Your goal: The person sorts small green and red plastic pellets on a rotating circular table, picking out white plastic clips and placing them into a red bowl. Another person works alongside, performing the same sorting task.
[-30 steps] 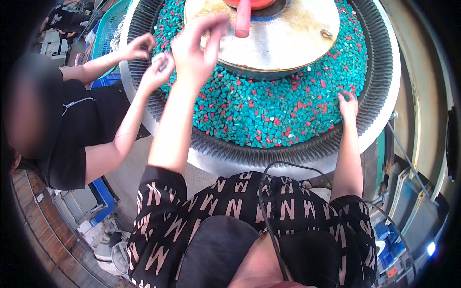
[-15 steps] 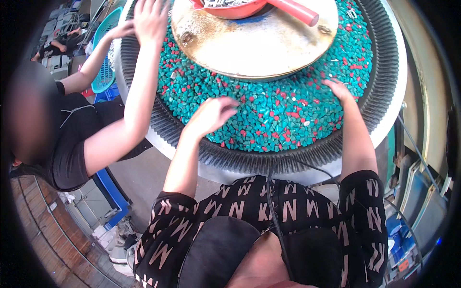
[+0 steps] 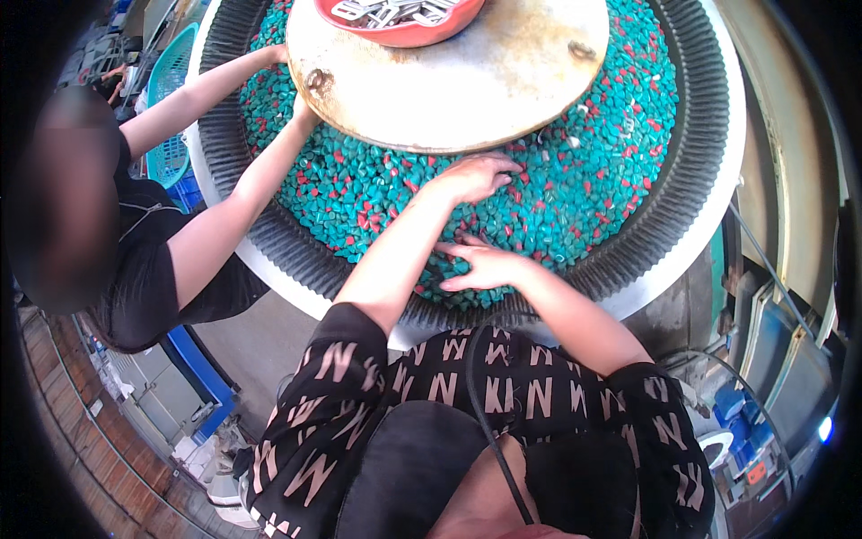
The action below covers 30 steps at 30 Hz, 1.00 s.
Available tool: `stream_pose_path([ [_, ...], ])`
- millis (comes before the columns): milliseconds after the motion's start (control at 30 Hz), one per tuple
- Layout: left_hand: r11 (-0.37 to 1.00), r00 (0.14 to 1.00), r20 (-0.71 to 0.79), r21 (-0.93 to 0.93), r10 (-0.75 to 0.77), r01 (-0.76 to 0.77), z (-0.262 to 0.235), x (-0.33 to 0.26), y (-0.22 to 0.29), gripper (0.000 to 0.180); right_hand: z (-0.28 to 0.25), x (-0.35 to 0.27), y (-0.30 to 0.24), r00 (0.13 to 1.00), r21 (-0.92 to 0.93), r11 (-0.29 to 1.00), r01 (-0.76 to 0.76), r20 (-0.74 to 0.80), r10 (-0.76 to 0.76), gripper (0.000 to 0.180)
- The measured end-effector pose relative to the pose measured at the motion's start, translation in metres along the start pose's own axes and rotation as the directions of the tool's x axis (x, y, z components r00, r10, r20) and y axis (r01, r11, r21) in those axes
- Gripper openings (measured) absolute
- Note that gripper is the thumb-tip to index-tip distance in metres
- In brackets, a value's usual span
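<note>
Small green and red cone-shaped pieces fill a round tub, like tumbling media. My left hand rests on them just in front of the pale round lid, its fingers loosely bent and apart. Closer to me, my right hand lies among the pieces with fingers spread, pointing left. Some fingertips are partly sunk in the pieces. Neither hand visibly holds anything. On the lid stands a red bowl with silvery metal parts in it; its far side is cut off.
The tub's black ribbed wall and white outer rim curve around the pieces. At left, a co-worker in black reaches both hands to the lid's left edge. Behind that person is a green basket. Metal panels stand at right.
My left hand has moved right and farther out, toward the lid. The right hand has swept left and nearer me. The co-worker's hands have come down to the lid's edge. The bowl's handle has left view.
</note>
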<state>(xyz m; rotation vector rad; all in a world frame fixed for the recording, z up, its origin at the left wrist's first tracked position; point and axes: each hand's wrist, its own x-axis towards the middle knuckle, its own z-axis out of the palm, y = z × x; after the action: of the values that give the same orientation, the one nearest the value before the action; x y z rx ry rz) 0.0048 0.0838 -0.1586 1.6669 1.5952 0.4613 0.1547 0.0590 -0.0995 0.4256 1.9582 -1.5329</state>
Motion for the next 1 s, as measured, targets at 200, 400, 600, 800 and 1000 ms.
stream_pose_path([
  [200, 0.881, 0.791, 0.392, 0.267, -0.47, 0.391, 0.026, 0.01, 0.004, 0.061, -0.121, -0.044, 0.087, 0.555, 0.194, 0.973, -0.127, -0.799, 0.231, 0.032],
  [400, 0.957, 0.709, 0.652, 0.265, -0.271, 0.122, -0.002, -0.054, 0.033, 0.048, -0.186, -0.064, 0.153, 0.25, 0.161, 0.578, -0.8, -0.786, 0.565, 0.077],
  [600, 0.861, 0.534, 0.682, 0.461, -0.499, 0.215, -0.067, -0.139, 0.012, 0.045, -0.196, -0.022, 0.175, 0.647, -0.022, 0.783, -0.622, -0.577, 0.498, 0.09],
  [800, 0.954, 0.903, 0.373, -0.118, -0.213, 0.274, -0.124, -0.112, 0.018, 0.036, -0.14, 0.012, 0.115, 0.842, 0.204, 0.896, -0.394, -0.31, 0.441, 0.094],
  [1000, 0.964, 0.952, 0.282, -0.197, -0.116, 0.176, -0.092, -0.044, 0.058, 0.028, -0.05, 0.032, 0.05, 0.972, 0.001, 1.0, -0.015, -0.233, 0.015, 0.081],
])
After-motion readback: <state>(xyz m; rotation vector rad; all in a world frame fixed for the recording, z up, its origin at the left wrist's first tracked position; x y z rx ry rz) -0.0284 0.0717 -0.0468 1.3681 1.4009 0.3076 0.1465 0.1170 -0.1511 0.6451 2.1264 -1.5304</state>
